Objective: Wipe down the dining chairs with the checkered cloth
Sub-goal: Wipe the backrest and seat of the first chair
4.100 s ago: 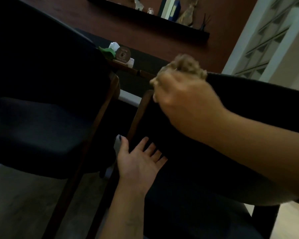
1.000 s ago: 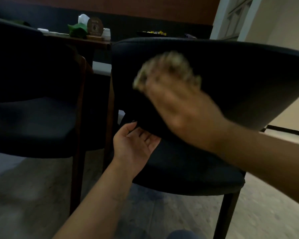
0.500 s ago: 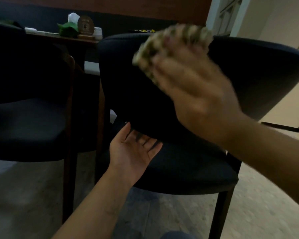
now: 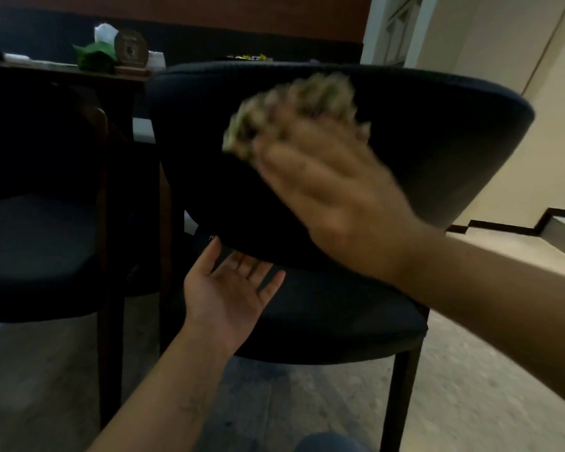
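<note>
Meanwhile, my right hand bunches the soft, limp checkered cloth against the dark upholstered chair back, left hand fingers spread.

A narrow gap separates the near chair from the second chair; the table blocks the way behind both.

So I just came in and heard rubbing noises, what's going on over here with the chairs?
A person is wiping a dark dining chair. The right hand holds a bunched checkered cloth against the back of the chair's curved backrest; the hand and cloth are blurred, so it is mid-swipe. The left hand is open, palm up, just under the backrest's lower edge. A second dark chair stands to the left, untouched, beside a table with small items.
</note>
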### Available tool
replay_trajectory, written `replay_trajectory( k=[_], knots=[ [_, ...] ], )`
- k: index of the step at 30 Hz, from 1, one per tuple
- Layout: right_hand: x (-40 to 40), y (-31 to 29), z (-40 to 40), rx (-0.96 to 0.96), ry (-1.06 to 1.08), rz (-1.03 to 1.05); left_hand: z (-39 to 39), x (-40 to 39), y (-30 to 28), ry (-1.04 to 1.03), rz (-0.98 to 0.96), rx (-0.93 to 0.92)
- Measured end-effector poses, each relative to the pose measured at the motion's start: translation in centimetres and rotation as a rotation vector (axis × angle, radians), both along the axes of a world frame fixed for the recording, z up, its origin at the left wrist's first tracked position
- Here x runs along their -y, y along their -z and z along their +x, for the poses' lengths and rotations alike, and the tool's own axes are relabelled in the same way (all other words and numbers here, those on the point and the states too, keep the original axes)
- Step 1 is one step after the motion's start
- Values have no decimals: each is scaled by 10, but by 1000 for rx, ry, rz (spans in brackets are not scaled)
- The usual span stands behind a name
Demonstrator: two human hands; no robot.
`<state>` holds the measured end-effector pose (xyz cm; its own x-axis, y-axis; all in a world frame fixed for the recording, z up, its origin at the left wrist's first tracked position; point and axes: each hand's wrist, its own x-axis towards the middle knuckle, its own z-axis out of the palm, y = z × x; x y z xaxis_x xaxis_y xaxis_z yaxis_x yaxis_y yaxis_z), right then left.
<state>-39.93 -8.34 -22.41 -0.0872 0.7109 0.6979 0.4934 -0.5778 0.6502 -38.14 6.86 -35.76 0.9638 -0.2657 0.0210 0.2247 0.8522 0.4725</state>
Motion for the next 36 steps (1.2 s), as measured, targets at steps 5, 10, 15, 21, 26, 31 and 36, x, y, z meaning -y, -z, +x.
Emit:
replay_trajectory(
  k=[5, 10, 15, 21, 26, 31, 36],
  knots=[
    [22, 67, -7, -164, 252, -564, -3, 4, 1, 77, -24, 35],
    [19, 30, -8, -235, -4, -196, -2, 6, 3, 67, 29, 18],
    [23, 4, 5, -29, -84, 51, -4, 13, 0, 24, 60, -16],
    [44, 82, 3, -244, 209, -563, -9, 17, 3, 108, 28, 62],
    [45, 17, 4, -149, -120, -91, -6, 26, 3, 43, 91, 12],
    [49, 21, 6, -76, -90, 14, -8, 29, 0, 45, 73, 17],
    [66, 63, -1, -313, 73, -408, -12, 33, -3, 144, -27, 85]
  ],
)
